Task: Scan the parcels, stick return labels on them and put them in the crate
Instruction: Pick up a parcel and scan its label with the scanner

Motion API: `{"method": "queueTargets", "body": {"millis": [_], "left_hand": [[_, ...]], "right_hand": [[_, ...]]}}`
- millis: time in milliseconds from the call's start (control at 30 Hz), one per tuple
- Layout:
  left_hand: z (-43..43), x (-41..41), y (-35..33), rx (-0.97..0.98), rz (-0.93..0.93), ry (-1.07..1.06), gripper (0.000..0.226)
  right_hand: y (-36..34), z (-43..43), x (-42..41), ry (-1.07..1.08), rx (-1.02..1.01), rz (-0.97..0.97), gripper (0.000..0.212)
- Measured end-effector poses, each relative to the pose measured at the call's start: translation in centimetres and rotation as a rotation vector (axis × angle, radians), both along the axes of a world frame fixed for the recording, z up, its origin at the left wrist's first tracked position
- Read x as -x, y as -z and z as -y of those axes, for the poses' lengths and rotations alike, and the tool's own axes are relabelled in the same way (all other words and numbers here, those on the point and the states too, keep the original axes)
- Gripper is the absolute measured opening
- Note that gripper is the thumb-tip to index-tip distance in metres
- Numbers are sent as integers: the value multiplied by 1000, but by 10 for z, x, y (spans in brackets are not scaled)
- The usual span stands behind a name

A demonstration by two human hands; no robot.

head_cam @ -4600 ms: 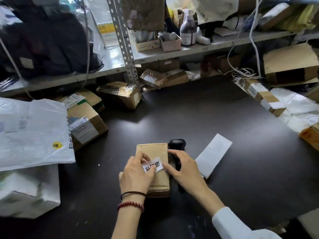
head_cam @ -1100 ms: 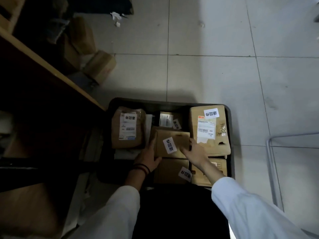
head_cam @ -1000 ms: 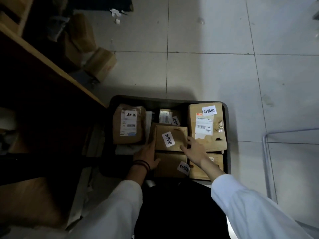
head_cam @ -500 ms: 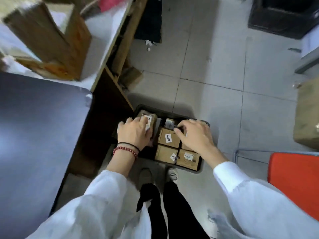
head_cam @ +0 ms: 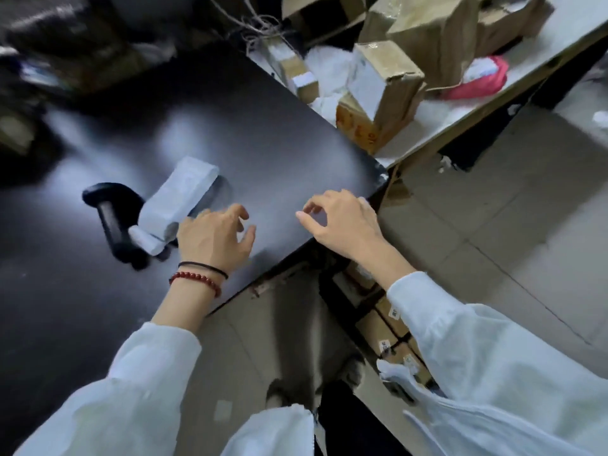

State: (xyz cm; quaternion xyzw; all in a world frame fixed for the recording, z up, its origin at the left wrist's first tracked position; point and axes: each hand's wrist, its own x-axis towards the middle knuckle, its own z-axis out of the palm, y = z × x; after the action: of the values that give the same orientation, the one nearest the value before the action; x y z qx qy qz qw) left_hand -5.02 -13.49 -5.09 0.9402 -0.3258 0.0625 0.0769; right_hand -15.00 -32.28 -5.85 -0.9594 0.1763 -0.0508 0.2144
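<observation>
My left hand [head_cam: 215, 236] hovers over the dark table [head_cam: 263, 143] with fingers spread and nothing in it. My right hand [head_cam: 343, 222] is above the table's near corner, also empty, fingers loosely curled. Left of my left hand lie the black scanner [head_cam: 112, 213] and the white strip of return labels [head_cam: 179, 195]. The black crate [head_cam: 342, 302] stands on the floor below the table, mostly hidden by my right sleeve; brown labelled parcels [head_cam: 383, 324] show inside it.
A heap of cardboard parcels [head_cam: 385, 83] and white bags lies on the pale bench at the upper right, with a pink bag [head_cam: 483, 79] beside it. More blurred boxes sit at the far left. Tiled floor [head_cam: 493, 209] lies to the right.
The labelled parcel went into the crate and both hands let go. My hands have risen from the crate to above the table, and my view has swung back to the tabletop.
</observation>
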Motion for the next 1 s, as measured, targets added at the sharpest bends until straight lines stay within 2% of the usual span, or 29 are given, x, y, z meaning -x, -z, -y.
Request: {"method": "queueTargets", "body": {"millis": [133,433,600,733,1000], "left_hand": [[-79,-2,-12,8,65,-159,21],[-223,-3,-19,-10,27,-463,28],[-243,-23,-16,-22,-28,-577,29],[-239,-56,-8,-7,-58,-646,27],[-224,-115,-1,4,-79,-678,27]], "right_hand": [[-11,-69,-32,-165,-22,16,34],[-25,-193,-87,-404,-54,13,36],[-24,-223,-126,-428,-90,-16,39],[-20,-228,-169,-337,-158,-10,48],[-5,-242,-240,-245,-198,-177,59]]}}
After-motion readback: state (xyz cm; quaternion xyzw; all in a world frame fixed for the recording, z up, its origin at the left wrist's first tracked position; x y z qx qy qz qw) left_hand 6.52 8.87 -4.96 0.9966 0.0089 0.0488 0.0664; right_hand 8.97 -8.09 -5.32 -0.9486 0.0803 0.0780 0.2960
